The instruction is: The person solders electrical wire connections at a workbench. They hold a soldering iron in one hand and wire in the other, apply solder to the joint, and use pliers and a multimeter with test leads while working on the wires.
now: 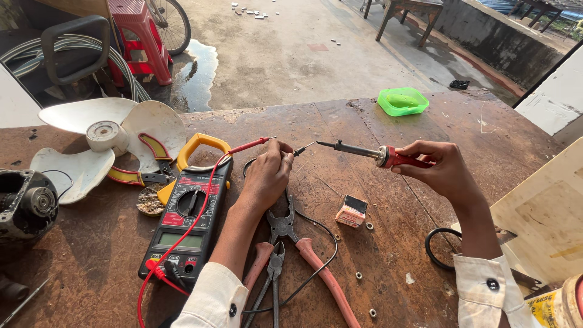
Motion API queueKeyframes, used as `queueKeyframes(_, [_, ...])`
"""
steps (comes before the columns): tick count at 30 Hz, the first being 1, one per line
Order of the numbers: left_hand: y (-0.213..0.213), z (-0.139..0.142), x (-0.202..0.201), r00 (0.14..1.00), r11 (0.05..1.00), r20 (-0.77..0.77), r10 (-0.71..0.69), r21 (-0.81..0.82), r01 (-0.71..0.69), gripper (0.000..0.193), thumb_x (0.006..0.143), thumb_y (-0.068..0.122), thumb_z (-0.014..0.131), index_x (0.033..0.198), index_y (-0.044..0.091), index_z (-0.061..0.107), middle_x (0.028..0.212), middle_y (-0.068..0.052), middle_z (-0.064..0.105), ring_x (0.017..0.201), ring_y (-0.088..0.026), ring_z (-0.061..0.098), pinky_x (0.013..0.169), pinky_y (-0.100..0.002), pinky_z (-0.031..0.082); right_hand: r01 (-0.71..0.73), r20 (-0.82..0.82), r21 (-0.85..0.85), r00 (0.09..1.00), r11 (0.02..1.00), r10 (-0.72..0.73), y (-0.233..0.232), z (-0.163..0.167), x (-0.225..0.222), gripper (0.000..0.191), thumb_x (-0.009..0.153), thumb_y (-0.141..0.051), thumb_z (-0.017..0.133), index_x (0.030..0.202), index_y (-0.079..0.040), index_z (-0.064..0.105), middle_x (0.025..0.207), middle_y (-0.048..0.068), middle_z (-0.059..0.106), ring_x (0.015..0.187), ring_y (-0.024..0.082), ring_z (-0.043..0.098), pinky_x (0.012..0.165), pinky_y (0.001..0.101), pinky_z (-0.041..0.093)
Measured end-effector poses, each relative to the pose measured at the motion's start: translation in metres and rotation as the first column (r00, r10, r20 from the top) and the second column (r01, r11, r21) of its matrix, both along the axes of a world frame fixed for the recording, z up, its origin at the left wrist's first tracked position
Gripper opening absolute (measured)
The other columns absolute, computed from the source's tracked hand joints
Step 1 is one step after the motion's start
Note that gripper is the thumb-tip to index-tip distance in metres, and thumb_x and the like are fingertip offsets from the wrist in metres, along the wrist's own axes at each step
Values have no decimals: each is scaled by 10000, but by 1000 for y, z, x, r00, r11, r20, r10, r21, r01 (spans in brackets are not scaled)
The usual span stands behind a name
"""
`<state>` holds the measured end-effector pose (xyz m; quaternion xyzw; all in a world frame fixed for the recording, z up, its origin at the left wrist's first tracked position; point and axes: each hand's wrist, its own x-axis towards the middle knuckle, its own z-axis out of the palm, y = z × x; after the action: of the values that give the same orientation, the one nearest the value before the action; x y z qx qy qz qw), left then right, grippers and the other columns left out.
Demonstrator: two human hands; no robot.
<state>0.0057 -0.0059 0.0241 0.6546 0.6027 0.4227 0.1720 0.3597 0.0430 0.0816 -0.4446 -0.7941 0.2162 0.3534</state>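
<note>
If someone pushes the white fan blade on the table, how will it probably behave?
The white fan blade looks like thin plastic, so it is probably light and would slide easily on the wooden table. Its broad blades may flex slightly. It rests flat on its blades, so rolling seems unlikely.

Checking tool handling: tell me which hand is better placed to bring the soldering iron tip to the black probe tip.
Right, probably. The right hand holds the soldering iron, aimed at the black probe tip in the left hand.
</note>
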Motion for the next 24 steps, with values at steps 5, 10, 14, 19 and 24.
queueKeyframes(5, [-5,4,-1,1000,1000,12,-23,8,23,263,955,257,639,1101,41,608,987,-172,748,977,-352,723,839,-482,529,-14,25,15,1000,1000,14,0,-1,1,286,749,-131,888,1012,-68,795,862,-7,775,717,41,640,631,252,541])
queueKeyframes(10, [-11,12,1,1000,1000,-26,18,-3,-18,210,986,250,634,1054,54,667,974,-162,742,957,-346,721,826,-483,530,-51,11,-16,999,999,52,0,-1,5,260,762,-114,877,1005,-60,801,860,3,777,761,44,650,668,262,546])
queueKeyframes(14, [-16,17,0,998,998,-52,46,41,-44,172,953,207,676,1015,47,687,955,-121,730,925,-299,729,797,-454,546,-131,-39,-94,991,987,128,3,-4,10,244,750,-120,865,976,-62,797,945,-7,800,816,47,681,701,279,578])
queueKeyframes(19, [-19,20,0,997,999,-59,46,22,-45,135,934,167,699,1010,55,706,967,-88,692,912,-259,725,778,-429,557,-32,176,-77,983,997,45,9,-9,12,254,730,-142,888,974,-105,825,843,15,816,715,104,703,659,315,582])
queueKeyframes(24, [-19,18,-1,998,995,-35,45,87,-42,135,909,132,726,1011,44,714,983,-98,685,915,-274,722,789,-437,558,-51,181,-57,982,997,60,11,-10,11,265,724,-145,877,980,-113,820,858,7,819,724,103,728,662,313,597])
